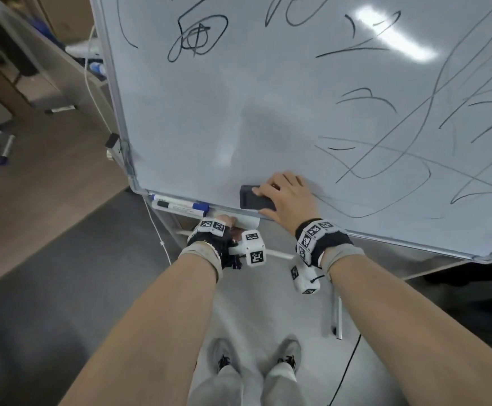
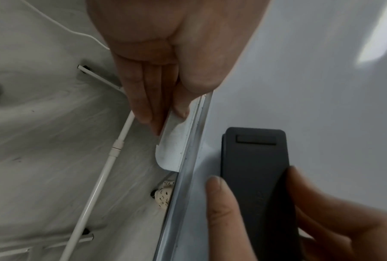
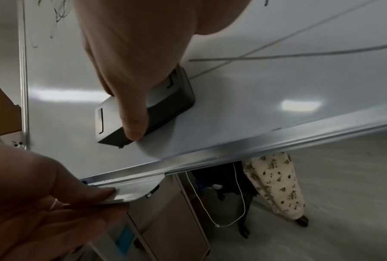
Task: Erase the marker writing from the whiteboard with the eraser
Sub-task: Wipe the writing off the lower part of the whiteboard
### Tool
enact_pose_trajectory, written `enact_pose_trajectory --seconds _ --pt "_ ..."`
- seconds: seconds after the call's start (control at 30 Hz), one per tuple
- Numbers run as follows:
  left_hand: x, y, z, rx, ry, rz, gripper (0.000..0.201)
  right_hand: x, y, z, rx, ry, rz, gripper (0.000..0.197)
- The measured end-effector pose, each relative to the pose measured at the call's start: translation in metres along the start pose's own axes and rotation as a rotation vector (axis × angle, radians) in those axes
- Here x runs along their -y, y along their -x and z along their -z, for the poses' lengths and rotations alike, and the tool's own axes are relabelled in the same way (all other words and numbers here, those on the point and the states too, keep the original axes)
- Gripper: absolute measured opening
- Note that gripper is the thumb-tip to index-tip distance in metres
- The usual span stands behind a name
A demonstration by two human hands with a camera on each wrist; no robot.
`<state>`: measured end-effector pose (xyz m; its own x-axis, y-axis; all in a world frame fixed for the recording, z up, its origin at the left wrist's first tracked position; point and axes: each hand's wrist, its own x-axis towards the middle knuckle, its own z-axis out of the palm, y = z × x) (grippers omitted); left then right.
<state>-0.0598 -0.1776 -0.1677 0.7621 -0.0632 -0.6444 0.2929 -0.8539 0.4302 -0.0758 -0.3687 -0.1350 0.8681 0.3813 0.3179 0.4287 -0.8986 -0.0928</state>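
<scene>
Eraser (image 1: 256, 198) inside right hand (image 1: 290, 200) grip

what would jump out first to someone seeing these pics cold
First, the right hand pressing a dark eraser flat against the whiteboard just above its bottom edge. Next, the black marker scribbles filling the board's right side and top, while the patch above the eraser is wiped clean. Below the board, the left hand grips the white marker tray, where blue-capped markers lie further left.
</scene>
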Motion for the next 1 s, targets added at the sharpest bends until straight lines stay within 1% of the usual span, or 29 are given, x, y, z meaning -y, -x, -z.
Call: enact_pose_trajectory --seconds 0.03,0.1,0.17,0.2,0.27,0.33,0.4,0.43,0.53,0.6,0.63,0.67,0.73,0.8,0.87,0.93,0.97,1.0 --pt "0.001 -0.003 -0.001 0.010 -0.095 -0.038 0.033 -0.001 0.002 0.002 -0.001 0.007 0.001 0.051" --pt "-0.005 0.006 -0.002 0.006 -0.209 -0.105 0.026 -0.005 0.007 0.010 -0.029 0.044 -0.006 0.052" --pt "-0.009 0.013 -0.004 -0.034 -0.335 -0.118 0.021 -0.012 0.010 0.026 -0.121 0.097 -0.055 0.052" --pt "-0.011 0.016 -0.005 -0.049 -0.376 -0.092 0.021 -0.017 0.011 0.037 -0.173 0.122 -0.086 0.051" --pt "-0.013 0.021 -0.006 -0.073 -0.465 -0.101 0.025 -0.031 0.009 0.066 -0.277 0.180 -0.155 0.048" --pt "-0.017 0.023 -0.009 -0.099 -0.486 -0.101 0.030 -0.051 0.004 0.099 -0.381 0.213 -0.259 0.044" --pt "-0.025 0.030 -0.012 -0.079 -0.500 -0.080 0.023 -0.069 -0.001 0.127 -0.471 0.206 -0.347 0.042" --pt "-0.027 0.031 -0.014 -0.076 -0.494 -0.068 0.021 -0.076 -0.002 0.136 -0.501 0.195 -0.367 0.042" --pt "-0.031 0.039 -0.017 -0.108 -0.513 -0.034 0.014 -0.080 -0.004 0.136 -0.552 0.148 -0.365 0.042" --pt "-0.030 0.038 -0.018 -0.090 -0.471 0.012 0.017 -0.074 -0.004 0.124 -0.574 0.102 -0.333 0.041" --pt "-0.027 0.033 -0.018 -0.095 -0.449 0.032 0.020 -0.070 -0.002 0.115 -0.536 0.093 -0.282 0.042" --pt "-0.024 0.024 -0.018 -0.103 -0.446 0.033 0.024 -0.066 0.000 0.103 -0.457 0.102 -0.206 0.044" --pt "-0.018 0.011 -0.019 -0.118 -0.439 0.004 0.029 -0.055 0.011 0.074 -0.246 0.103 -0.051 0.048" --pt "-0.024 0.012 -0.012 -0.093 -0.471 0.022 0.019 -0.046 0.024 0.043 -0.060 0.064 0.025 0.050" --pt "-0.029 0.019 -0.008 -0.068 -0.466 0.041 0.010 -0.041 0.039 0.020 0.084 0.066 0.063 0.052" --pt "-0.032 0.022 -0.007 -0.049 -0.514 0.011 0.011 -0.041 0.051 0.013 0.146 0.117 0.092 0.053" --pt "-0.032 0.023 -0.009 -0.049 -0.516 0.018 0.011 -0.044 0.054 0.014 0.130 0.130 0.096 0.053" --pt "-0.032 0.023 -0.010 -0.063 -0.505 0.021 0.010 -0.048 0.055 0.019 0.084 0.134 0.085 0.052"
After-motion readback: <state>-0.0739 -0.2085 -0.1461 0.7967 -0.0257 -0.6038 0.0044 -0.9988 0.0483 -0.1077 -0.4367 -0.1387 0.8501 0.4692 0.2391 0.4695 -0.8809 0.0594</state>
